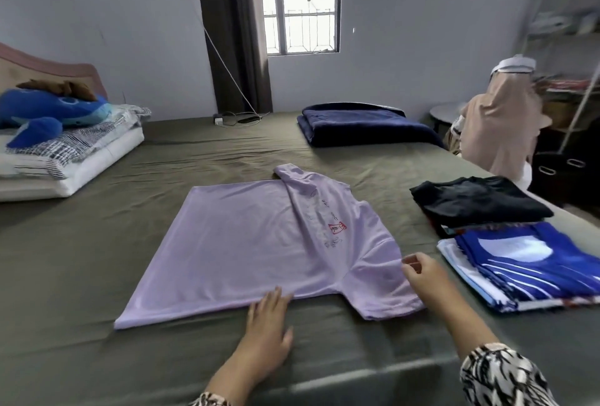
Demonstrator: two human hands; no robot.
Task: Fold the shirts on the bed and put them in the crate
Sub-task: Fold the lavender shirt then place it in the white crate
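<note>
One lilac shirt point(246, 243) lies spread on the olive bed sheet point(81, 275), directly ahead of both hands. Its long axis runs left-right across the view: hem at left, collar end and sleeves at right. The far side is already folded over, printed face up, with one sleeve pointing away toward the window point(300, 3).

Left hand point(268, 324) rests flat, fingers straight, pressing the shirt's near edge to the sheet. Right hand point(422, 272) pinches fabric at the near sleeve's shoulder seam, fingers curled on the cloth. The right hand is nearer the sleeve; the left anchors mid-body.

Judgement: the next fold likely carries the near sleeve and side inward, away from the person, over the body of the shirt.

Room: open sheet lies beyond and to the left of the shirt. At right, just beside the sleeve, sits a blue-and-white folded stack point(526, 269), with a black folded garment point(480, 201) behind it; little margin there. The bed's near edge is close under the forearms. A navy blanket point(363, 126) and pillows point(65, 152) stand well apart. No crate can be identified for certain.
</note>
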